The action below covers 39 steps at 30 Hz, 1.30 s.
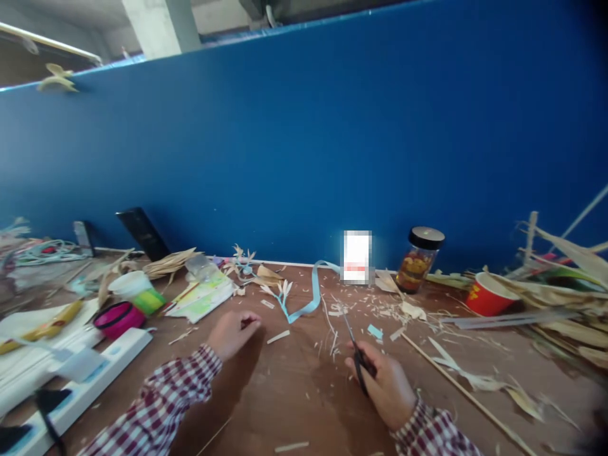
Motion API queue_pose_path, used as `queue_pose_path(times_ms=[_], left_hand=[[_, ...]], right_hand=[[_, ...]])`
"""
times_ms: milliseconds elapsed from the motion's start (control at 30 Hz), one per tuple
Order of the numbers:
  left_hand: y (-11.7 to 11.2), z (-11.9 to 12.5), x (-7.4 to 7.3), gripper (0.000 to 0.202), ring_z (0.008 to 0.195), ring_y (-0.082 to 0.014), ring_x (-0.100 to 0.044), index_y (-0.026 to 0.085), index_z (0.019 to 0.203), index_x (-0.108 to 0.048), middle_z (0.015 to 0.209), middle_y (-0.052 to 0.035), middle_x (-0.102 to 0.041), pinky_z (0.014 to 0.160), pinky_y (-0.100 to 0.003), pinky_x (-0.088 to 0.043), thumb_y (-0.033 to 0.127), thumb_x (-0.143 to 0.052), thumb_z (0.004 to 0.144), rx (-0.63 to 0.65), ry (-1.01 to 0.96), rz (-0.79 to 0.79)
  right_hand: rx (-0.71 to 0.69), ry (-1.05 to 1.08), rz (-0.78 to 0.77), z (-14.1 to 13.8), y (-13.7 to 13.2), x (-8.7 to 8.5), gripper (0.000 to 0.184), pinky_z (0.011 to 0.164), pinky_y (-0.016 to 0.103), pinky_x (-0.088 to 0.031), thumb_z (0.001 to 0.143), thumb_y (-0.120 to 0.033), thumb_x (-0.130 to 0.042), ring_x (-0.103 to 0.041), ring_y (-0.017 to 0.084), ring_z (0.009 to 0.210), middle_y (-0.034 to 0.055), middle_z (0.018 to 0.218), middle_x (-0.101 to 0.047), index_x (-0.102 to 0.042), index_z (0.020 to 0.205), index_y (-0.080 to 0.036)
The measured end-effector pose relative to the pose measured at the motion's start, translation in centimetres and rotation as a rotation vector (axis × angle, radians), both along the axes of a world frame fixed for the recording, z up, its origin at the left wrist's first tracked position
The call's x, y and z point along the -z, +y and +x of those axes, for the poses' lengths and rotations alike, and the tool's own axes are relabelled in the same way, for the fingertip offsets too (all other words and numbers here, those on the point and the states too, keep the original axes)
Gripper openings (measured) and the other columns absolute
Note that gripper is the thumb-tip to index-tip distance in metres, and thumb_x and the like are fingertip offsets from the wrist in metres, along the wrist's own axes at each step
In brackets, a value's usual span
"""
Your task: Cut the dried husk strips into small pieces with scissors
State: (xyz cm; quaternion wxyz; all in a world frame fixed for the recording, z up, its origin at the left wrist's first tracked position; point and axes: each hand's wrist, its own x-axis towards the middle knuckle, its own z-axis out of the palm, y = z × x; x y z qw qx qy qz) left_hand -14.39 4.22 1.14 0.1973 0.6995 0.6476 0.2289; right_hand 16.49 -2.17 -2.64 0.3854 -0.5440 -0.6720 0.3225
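Note:
My right hand (pixel 386 383) grips a pair of scissors (pixel 360 362) by the dark handles, the blades pointing away from me over pale scraps. To the left, my left hand (pixel 235 334) is closed just above the table, thumb and forefinger curled together. Anything between those fingertips is hidden or too small to name. Just beyond it lies a small flower-like piece with pale pointed petals (pixel 281 292). A light blue ribbon (pixel 308 308) runs from that piece's stem and curves back toward the wall.
Shavings litter the brown table (pixel 289 392). A lidded jar (pixel 418 263), a red paper cup (pixel 489 296) and dried husks (pixel 565 316) stand right. A thin stick (pixel 465 392) lies by my right hand. Left are a power strip (pixel 114 364), a pink pouch (pixel 118 320) and a phone (pixel 142 233). A blue partition (pixel 304 145) closes the back.

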Motion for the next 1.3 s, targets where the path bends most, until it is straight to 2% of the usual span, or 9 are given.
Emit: queue_pose_path(times_ms=[133, 333, 500, 600, 767, 933, 1100, 1200, 1300], left_hand=[[-1.7, 1.5, 1.3, 0.029, 0.064, -0.0172, -0.057, 0.022, 0.079, -0.067, 0.072, -0.0027, -0.066, 0.058, -0.025, -0.039, 0.043, -0.050, 0.070, 0.058, 0.083, 0.004], [-1.6, 3.6, 1.0, 0.027, 0.071, -0.0161, -0.056, 0.023, 0.078, -0.066, 0.078, -0.0038, -0.063, 0.064, -0.024, -0.038, 0.035, -0.042, 0.078, 0.219, 0.250, 0.094], [-1.4, 3.9, 1.1, 0.025, 0.062, -0.0163, -0.056, 0.022, 0.076, -0.063, 0.068, -0.0026, -0.064, 0.057, -0.025, -0.036, 0.032, -0.040, 0.079, 0.175, 0.274, 0.098], [-1.6, 4.7, 1.1, 0.024, 0.054, -0.0155, -0.056, 0.018, 0.076, -0.061, 0.059, -0.0012, -0.062, 0.053, -0.024, -0.037, 0.032, -0.041, 0.078, 0.095, 0.082, 0.042], [-3.3, 8.2, 1.4, 0.026, 0.069, -0.0159, -0.060, 0.017, 0.091, -0.061, 0.080, -0.0038, -0.067, 0.064, -0.024, -0.045, 0.030, -0.047, 0.075, 0.139, -0.314, -0.045], [-4.7, 13.2, 2.3, 0.022, 0.067, -0.0179, -0.060, 0.019, 0.081, -0.067, 0.074, -0.0048, -0.067, 0.064, -0.026, -0.044, 0.028, -0.048, 0.073, 0.223, -0.386, -0.068], [-4.4, 17.1, 1.5, 0.017, 0.064, -0.0178, -0.058, 0.019, 0.074, -0.067, 0.069, -0.0055, -0.066, 0.060, -0.026, -0.042, 0.025, -0.051, 0.071, 0.286, -0.503, -0.052], [-3.8, 18.4, 1.3, 0.014, 0.058, -0.0152, -0.054, 0.018, 0.068, -0.067, 0.065, -0.0048, -0.063, 0.056, -0.025, -0.040, 0.027, -0.056, 0.068, 0.228, -0.649, -0.050], [-3.1, 18.8, 1.9, 0.017, 0.045, -0.0104, -0.046, 0.015, 0.068, -0.064, 0.051, 0.0001, -0.055, 0.045, -0.022, -0.035, 0.032, -0.061, 0.065, 0.112, -0.940, -0.240]], right_hand=[[-0.026, -0.001, -0.036, 0.1, 0.1, 0.0, 0.026, 0.050, 0.022, -0.039, 0.080, -0.034, -0.048, -0.053, 0.015, 0.057, -0.0005, 0.061, -0.056, -0.056, 0.100, -0.019], [-0.011, 0.055, -0.042, 0.0, -0.2, 0.2, 0.027, 0.046, 0.021, -0.038, 0.078, -0.036, -0.051, -0.048, 0.014, 0.051, -0.0020, 0.057, -0.051, -0.057, 0.098, -0.019], [0.179, 0.337, 0.082, 0.1, -0.4, 0.4, 0.034, 0.047, 0.021, -0.039, 0.078, -0.035, -0.051, -0.047, 0.013, 0.052, -0.0014, 0.061, -0.051, -0.050, 0.108, -0.018], [0.254, 0.495, 0.111, 0.2, -0.1, 0.5, 0.033, 0.049, 0.021, -0.041, 0.079, -0.035, -0.050, -0.047, 0.012, 0.053, -0.0014, 0.062, -0.051, -0.048, 0.107, -0.017], [0.256, 0.508, 0.076, 0.2, 0.2, 0.7, 0.033, 0.049, 0.022, -0.042, 0.078, -0.036, -0.051, -0.046, 0.012, 0.052, -0.0015, 0.063, -0.051, -0.049, 0.105, -0.018], [0.275, 0.434, 0.075, 0.1, 0.0, 0.4, 0.035, 0.046, 0.022, -0.040, 0.076, -0.039, -0.052, -0.044, 0.012, 0.047, -0.0019, 0.058, -0.049, -0.051, 0.103, -0.016], [0.271, 0.415, 0.055, 0.0, -0.1, -0.4, 0.036, 0.047, 0.023, -0.040, 0.077, -0.040, -0.049, -0.047, 0.014, 0.051, -0.0001, 0.061, -0.050, -0.048, 0.103, -0.016], [0.281, 0.437, 0.050, 0.0, -0.1, -0.7, 0.038, 0.046, 0.023, -0.039, 0.076, -0.042, -0.050, -0.047, 0.014, 0.050, 0.0004, 0.061, -0.051, -0.049, 0.102, -0.015], [0.259, 0.481, 0.054, 0.0, -0.2, -0.7, 0.037, 0.049, 0.023, -0.041, 0.077, -0.042, -0.049, -0.048, 0.015, 0.053, 0.0007, 0.063, -0.052, -0.048, 0.102, -0.015]])
